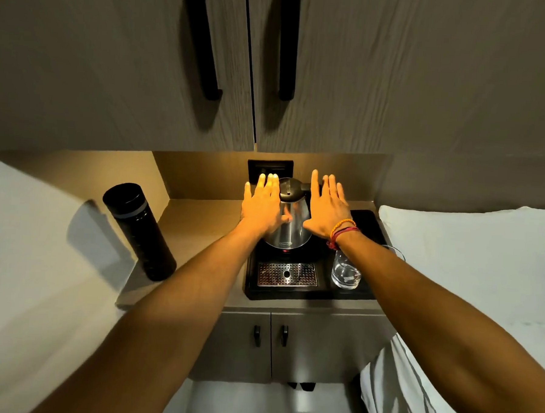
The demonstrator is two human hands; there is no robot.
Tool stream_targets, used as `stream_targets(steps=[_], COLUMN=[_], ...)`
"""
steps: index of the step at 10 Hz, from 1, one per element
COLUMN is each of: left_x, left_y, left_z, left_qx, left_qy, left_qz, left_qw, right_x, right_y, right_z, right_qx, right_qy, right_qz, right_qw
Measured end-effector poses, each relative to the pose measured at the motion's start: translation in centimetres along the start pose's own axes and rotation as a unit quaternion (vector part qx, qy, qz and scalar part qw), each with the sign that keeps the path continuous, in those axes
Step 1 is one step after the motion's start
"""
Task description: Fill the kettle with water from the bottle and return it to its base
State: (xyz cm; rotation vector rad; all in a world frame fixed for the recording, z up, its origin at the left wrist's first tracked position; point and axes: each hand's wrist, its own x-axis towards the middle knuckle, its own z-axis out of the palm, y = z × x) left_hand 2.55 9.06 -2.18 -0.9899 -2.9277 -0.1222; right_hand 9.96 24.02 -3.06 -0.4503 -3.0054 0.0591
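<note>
A steel kettle (pixel 290 226) with a black lid stands on its base on a black tray (pixel 310 295) at the back of the counter. My left hand (pixel 260 205) hovers flat just left of the kettle, fingers spread, holding nothing. My right hand (pixel 326 209) hovers flat just right of it, also open, with red and orange bands at the wrist. A tall black bottle (pixel 139 231) with its cap on stands upright on the counter, well left of both hands.
A clear glass (pixel 346 270) stands on the tray's right side, under my right forearm. A perforated metal drip grate (pixel 287 274) sits at the tray's front. Cabinet doors with black handles hang overhead. A bed with a white pillow (pixel 465 229) lies to the right.
</note>
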Motion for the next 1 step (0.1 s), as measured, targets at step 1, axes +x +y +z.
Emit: stream_targets(steps=[1], left_x=[-1.82], left_y=[0.18], left_z=[-2.06], left_qx=[0.048], left_qy=[0.055], left_qz=[0.013], left_qw=[0.997], right_x=[-2.49], right_y=[-1.53], right_z=[-1.61], right_qx=[-0.005], right_qy=[0.069], right_qz=[-0.015], right_qw=[0.998])
